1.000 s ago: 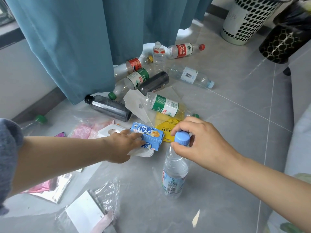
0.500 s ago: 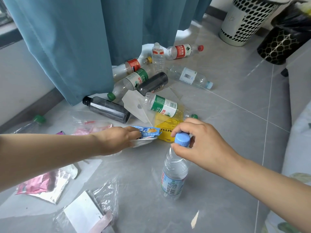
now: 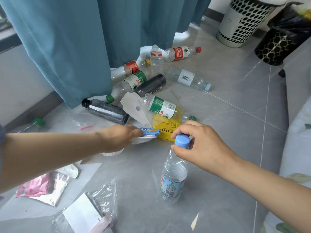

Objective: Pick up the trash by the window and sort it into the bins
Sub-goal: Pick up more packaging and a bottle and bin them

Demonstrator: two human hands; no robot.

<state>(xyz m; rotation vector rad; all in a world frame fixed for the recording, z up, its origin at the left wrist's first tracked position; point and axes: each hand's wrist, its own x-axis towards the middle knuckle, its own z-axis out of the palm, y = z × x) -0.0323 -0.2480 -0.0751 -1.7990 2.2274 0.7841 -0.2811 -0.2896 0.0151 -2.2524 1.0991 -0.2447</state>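
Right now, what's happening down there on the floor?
A person is gathering trash. The right hand pinches an upright water bottle by its blue cap, while the left hand grips a blue snack wrapper together with a white plastic tray. Many more bottles lie by the curtain. The white bin and black bin stand beyond, with nothing carried to them yet.
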